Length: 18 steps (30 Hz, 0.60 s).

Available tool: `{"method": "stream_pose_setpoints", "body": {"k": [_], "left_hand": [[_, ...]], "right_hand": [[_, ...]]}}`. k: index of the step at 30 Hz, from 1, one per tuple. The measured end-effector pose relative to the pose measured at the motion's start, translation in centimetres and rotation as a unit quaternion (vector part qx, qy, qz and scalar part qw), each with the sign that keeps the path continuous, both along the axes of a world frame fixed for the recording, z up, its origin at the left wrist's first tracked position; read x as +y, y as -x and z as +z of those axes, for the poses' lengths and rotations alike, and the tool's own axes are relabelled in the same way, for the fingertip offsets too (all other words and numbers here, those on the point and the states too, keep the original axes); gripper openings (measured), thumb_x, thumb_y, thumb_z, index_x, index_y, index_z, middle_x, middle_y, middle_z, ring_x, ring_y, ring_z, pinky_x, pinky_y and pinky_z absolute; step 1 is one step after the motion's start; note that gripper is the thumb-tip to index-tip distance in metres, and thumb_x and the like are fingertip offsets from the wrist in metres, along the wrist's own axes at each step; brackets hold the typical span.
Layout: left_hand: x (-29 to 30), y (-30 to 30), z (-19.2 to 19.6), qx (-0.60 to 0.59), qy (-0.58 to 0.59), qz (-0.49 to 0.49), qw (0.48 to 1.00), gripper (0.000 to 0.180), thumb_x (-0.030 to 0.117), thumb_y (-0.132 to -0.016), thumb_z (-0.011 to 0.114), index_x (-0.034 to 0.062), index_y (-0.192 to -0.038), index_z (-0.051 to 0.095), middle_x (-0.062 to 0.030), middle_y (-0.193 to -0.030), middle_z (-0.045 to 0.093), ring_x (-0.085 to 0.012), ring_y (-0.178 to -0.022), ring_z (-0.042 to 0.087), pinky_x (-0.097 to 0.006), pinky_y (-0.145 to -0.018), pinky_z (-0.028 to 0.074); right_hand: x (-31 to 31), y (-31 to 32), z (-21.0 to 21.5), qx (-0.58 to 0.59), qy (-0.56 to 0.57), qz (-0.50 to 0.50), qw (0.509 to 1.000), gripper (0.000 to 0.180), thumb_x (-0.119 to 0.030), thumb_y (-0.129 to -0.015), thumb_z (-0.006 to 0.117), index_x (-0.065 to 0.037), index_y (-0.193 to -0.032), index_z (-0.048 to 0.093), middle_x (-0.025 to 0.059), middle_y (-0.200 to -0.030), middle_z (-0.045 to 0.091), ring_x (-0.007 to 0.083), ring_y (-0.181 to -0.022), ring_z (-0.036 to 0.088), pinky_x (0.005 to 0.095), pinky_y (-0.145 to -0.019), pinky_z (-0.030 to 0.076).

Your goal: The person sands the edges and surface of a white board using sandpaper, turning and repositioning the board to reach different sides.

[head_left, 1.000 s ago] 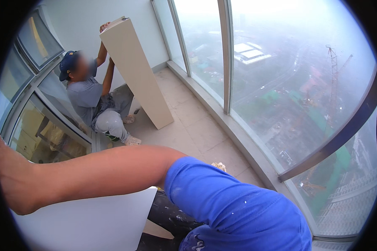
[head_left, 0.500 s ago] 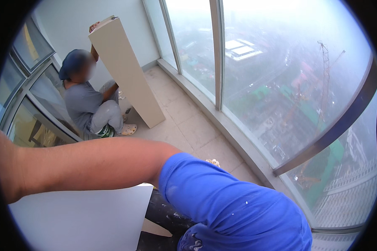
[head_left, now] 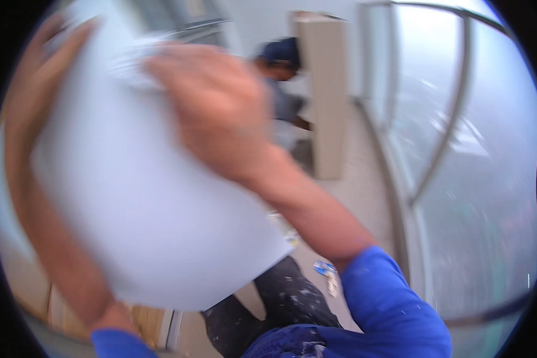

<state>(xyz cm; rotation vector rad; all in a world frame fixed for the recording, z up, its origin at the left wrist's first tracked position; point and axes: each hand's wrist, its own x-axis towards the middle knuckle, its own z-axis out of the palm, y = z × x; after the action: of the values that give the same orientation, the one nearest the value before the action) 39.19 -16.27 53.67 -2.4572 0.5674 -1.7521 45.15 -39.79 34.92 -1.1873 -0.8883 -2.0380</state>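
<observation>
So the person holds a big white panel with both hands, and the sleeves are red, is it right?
Not quite. The head view shows both hands, the left hand and the right hand, on the big white panel, but the sleeves are blue, not red. The rest is right.

Even, hazy daylight enters through the tall curved glass windows (head_left: pixel 459 149) at right; heavy motion blur throughout, fisheye bending and dark vignetting at the rim.
</observation>
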Motion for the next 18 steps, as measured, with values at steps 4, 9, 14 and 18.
{"method": "stream_pose_setpoints", "body": {"k": [4, 9, 14, 18], "left_hand": [[-6.9, 2.1, -3.8, -0.04, 0.015, 0.006, 0.999, 0.041, 0.035, -0.093, 0.074, -0.0029, -0.108, 0.066, -0.0192, -0.1, 0.068, -0.0274, -0.087, 0.066, -0.04, -0.082, 0.053], [-8.6, 4.0, -2.2, 0.029, 0.037, -0.029, 0.998, 0.032, 0.021, -0.085, 0.082, -0.0045, -0.093, 0.064, -0.0247, -0.095, 0.067, -0.0356, -0.082, 0.065, -0.043, -0.078, 0.052], [-7.9, 2.6, -3.6, -0.01, 0.012, -0.057, 0.998, 0.039, 0.029, -0.092, 0.073, -0.0029, -0.113, 0.067, -0.0262, -0.116, 0.071, -0.0431, -0.106, 0.067, -0.048, -0.095, 0.051], [-7.2, 0.7, -4.0, -0.065, -0.033, 0.002, 0.997, 0.053, 0.039, -0.1, 0.066, 0.0015, -0.137, 0.066, -0.0226, -0.128, 0.071, -0.0358, -0.101, 0.069, -0.043, -0.101, 0.05]], "right_hand": [[-2.2, 0.7, -6.9, 0.137, 0.043, -0.078, 0.986, 0.044, 0.0, -0.078, 0.073, -0.008, -0.121, 0.075, 0.0126, -0.126, 0.07, 0.0292, -0.105, 0.066, 0.0414, -0.086, 0.048], [-0.2, 0.5, -6.2, 0.127, 0.024, -0.049, 0.99, 0.046, -0.002, -0.079, 0.075, -0.009, -0.124, 0.075, 0.0093, -0.135, 0.069, 0.026, -0.105, 0.064, 0.0359, -0.079, 0.041], [1.0, -0.6, -0.5, 0.074, 0.003, -0.078, 0.994, 0.045, -0.004, -0.08, 0.076, -0.008, -0.125, 0.074, 0.008, -0.131, 0.069, 0.0249, -0.107, 0.062, 0.0377, -0.083, 0.043], [1.3, -1.6, 4.8, 0.018, -0.034, -0.088, 0.995, 0.041, -0.004, -0.081, 0.075, -0.007, -0.122, 0.075, 0.0076, -0.126, 0.069, 0.0256, -0.108, 0.06, 0.0391, -0.085, 0.043]]}}
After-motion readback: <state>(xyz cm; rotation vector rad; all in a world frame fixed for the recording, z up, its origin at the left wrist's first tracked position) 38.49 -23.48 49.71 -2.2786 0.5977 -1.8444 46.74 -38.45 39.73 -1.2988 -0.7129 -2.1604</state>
